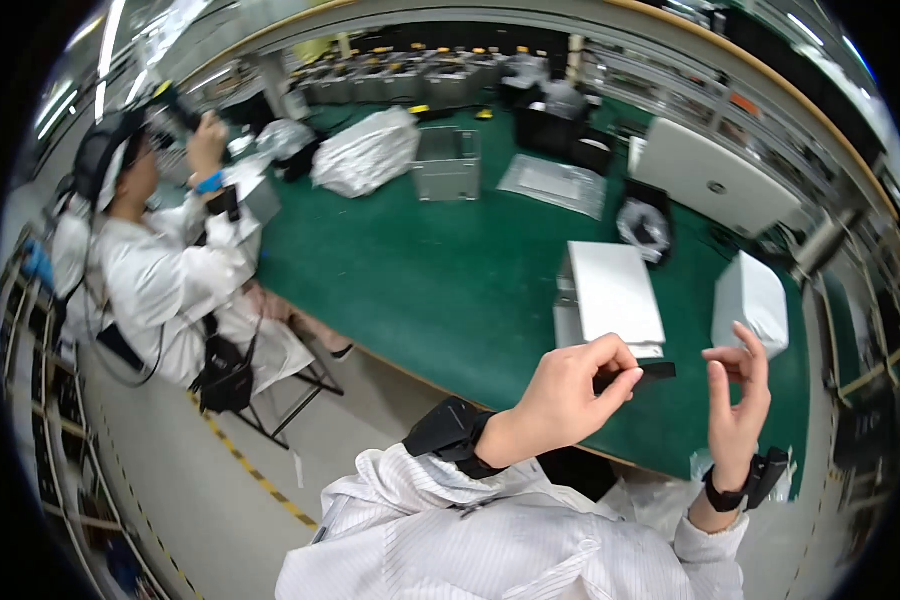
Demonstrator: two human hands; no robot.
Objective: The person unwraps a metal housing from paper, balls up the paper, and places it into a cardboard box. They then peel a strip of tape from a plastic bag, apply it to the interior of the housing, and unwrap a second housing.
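My left hand (562, 398) is raised over the near edge of the green table (400, 270), its thumb and fingers pinched on a small flat black piece (658, 372). That piece juts out to the right of my fingertips; its exact kind cannot be made out. To its right, my right hand (738, 408) is held up with fingers apart and nothing in it. Just beyond my left hand stands a white-topped boxy unit (618, 292) with a grey side. A white block-shaped thing (750, 305) sits behind my right hand.
A person in a white coat (160, 270) sits at the table's left side, one hand raised. Farther back are a grey metal box (447, 167), a white plastic-wrapped bundle (368, 152), a clear plastic sheet (553, 184), black trays (646, 222) and a large white panel (715, 178).
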